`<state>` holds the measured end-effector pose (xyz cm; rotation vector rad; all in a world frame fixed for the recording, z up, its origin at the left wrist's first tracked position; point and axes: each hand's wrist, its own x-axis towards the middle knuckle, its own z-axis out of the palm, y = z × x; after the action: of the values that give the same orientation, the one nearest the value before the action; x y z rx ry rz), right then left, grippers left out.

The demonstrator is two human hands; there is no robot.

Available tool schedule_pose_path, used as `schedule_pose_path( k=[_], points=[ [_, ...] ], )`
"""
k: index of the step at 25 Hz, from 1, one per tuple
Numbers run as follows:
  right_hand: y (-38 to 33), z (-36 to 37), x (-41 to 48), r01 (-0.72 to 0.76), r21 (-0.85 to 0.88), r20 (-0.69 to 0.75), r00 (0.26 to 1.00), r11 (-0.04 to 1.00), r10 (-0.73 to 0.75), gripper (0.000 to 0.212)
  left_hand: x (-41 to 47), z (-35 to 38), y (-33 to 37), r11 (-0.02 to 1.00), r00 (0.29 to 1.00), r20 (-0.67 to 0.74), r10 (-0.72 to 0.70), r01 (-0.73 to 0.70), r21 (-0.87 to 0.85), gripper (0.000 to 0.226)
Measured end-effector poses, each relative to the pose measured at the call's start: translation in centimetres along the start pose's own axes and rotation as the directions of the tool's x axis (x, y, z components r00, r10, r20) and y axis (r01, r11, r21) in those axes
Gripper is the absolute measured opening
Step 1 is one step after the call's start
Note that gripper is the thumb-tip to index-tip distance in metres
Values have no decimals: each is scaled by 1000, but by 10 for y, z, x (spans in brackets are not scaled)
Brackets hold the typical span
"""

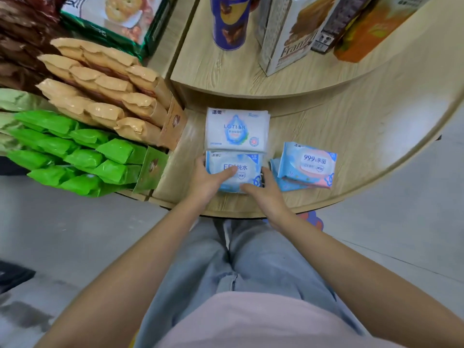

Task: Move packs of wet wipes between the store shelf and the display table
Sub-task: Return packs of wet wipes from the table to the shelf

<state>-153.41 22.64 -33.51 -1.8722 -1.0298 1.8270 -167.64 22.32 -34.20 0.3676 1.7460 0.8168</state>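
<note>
We hold the blue wipes pack (247,169) near the front edge of the display table (351,116), just in front of the white lotion pack (237,129) and left of the 2 pink-and-blue packs (307,164). Our left hand (206,182) grips its left end, thumb across the top, fingers curled round the side. Our right hand (266,194) cups the near right corner, thumb along the front. The pack looks light, soft and slick-filmed, so we judge the 2 short ends the surest hold.

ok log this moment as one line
stage: grasp | left hand: grips blue wet wipes pack left edge | right hand: grips its right edge | pack: on round display table, in front of LOTION pack
</note>
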Motion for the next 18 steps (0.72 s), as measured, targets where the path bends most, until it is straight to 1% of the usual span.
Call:
schedule_pose_path(
  k=[2, 4, 5, 7, 8, 9, 10, 12, 13, 15, 17, 18],
  points=[
    [0, 3, 2, -29, -35, -38, 999, 999, 27, 22, -1, -14, -5, 1000, 1000, -16, 3, -3, 24, 64],
    [1, 7, 9, -70, -46, -99, 993, 996, 65, 30, 0, -34, -12, 1000, 1000, -16, -27, 27, -15, 63],
    [1, 9, 12, -97, -50, -152, 984, 994, 88, 30, 0, -44, -16, 997, 999, 18, -44, 45, -62, 56],
    [2, 13, 21, -144, -29, -266, 955, 989, 131, 25, -2, -61, -23, 988, 989, 138, -50, 70, -141, 36],
    [1, 17, 25, -165, -14, -295, 943, 986, 153, 30, -3, -70, -28, 981, 984, 169, -55, 85, -176, 32],
    [3, 22, 29, -172, -11, -299, 941, 985, 161, 40, -3, -77, -33, 974, 984, 169, -54, 90, -210, 33],
    [4, 27, 34, -180, -12, -297, 940, 984, 168, 55, -2, -82, -39, 967, 987, 150, -51, 86, -239, 35],
    [8, 34, 44, -214, -39, -301, 934, 976, 193, 92, -3, -91, -47, 962, 994, 105, -38, 65, -264, 37],
    [13, 36, 50, -220, -76, -297, 936, 973, 188, 103, -5, -94, -50, 961, 995, 93, -34, 58, -269, 36],
    [18, 37, 59, -222, -100, -286, 940, 970, 185, 114, -7, -101, -56, 961, 996, 85, -39, 61, -270, 37],
    [19, 34, 63, -251, 15, -266, 932, 968, 246, 124, -11, -108, -60, 955, 994, 101, -49, 76, -288, 47],
    [15, 33, 61, -261, 96, -231, 933, 961, 276, 117, -13, -111, -62, 949, 991, 110, -69, 99, -298, 54]
  ],
)
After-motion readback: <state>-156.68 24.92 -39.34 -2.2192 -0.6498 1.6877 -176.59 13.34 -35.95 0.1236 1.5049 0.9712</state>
